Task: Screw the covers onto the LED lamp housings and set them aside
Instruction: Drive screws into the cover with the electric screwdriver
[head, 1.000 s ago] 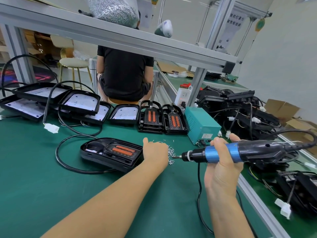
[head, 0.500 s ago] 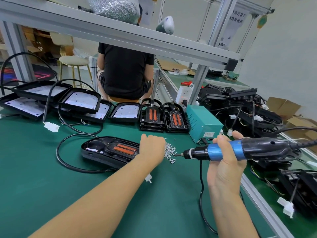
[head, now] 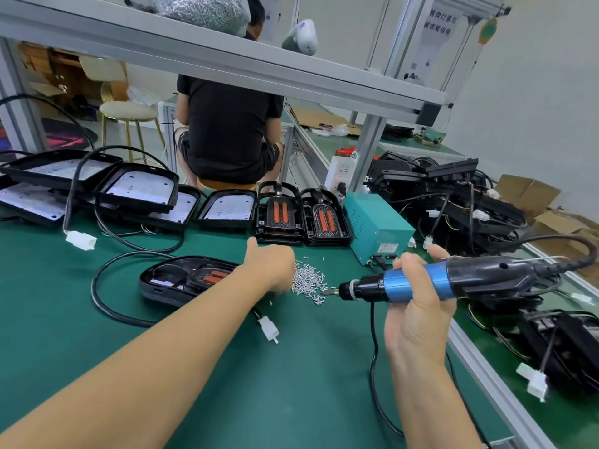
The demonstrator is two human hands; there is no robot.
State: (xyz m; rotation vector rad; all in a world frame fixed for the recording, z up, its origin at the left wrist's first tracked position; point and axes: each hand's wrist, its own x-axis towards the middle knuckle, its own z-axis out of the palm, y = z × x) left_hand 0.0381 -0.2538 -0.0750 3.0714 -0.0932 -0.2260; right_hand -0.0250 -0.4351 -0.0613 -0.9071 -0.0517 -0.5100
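Since the earlier frames, the left hand (head: 270, 265) has slid from beside the lamp housing (head: 184, 280) onto the pile of screws (head: 308, 281), and the screwdriver's bit has dipped towards the same pile. Its fingers curl down into the screws; whether they have one pinched I cannot tell. The right hand (head: 418, 299) is wrapped firmly round the blue barrel of the electric screwdriver (head: 437, 280), held level, its bit touching the edge of the pile.

That housing lies flat on the green bench mat (head: 97, 351), just left of the left wrist, its cover seated but, I judge, not yet fully screwed. Two stacks of covers (head: 303, 217) with orange strips wait at the back, beside open housings (head: 223, 209) showing pale LED boards, so most of the work remains.

Housings are black moulded shells with rounded corners and a slight gloss; the screws are small, bright and metallic; a thick black cable (head: 107, 306) loops round the housing.
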